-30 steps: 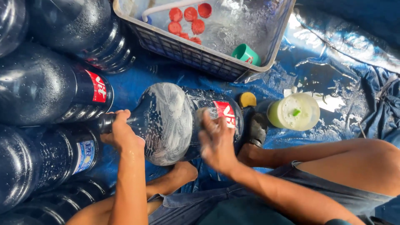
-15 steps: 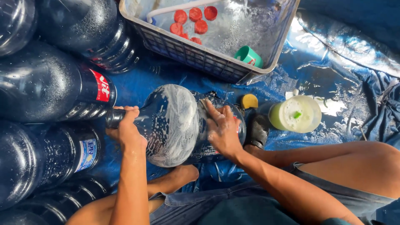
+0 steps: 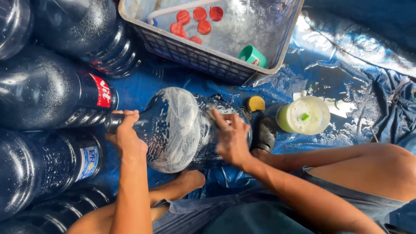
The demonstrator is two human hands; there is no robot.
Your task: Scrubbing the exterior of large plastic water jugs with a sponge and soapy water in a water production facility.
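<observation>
A large dark-blue water jug [image 3: 177,130] lies on its side on a blue tarp [image 3: 346,86], its shoulder coated in white soap foam. My left hand [image 3: 125,132] is closed around the jug's neck at the left. My right hand [image 3: 229,138] presses on the jug's body, fingers bent over what looks like a small pale scrub pad [image 3: 212,114] that peeks out at the fingertips. My bare legs frame the jug from below and from the right.
Several big dark jugs [image 3: 47,95] lie stacked along the left. At the top stands a grey plastic basket [image 3: 195,54] holding red caps [image 3: 190,19] and a green cup [image 3: 253,56]. A yellow sponge [image 3: 255,103], a dark object [image 3: 264,132] and a pale-green lidded tub [image 3: 303,115] sit to the jug's right.
My right hand has slid from the jug's labelled part toward its middle, and the red label no longer shows. My left hand has kept its grip on the neck.
</observation>
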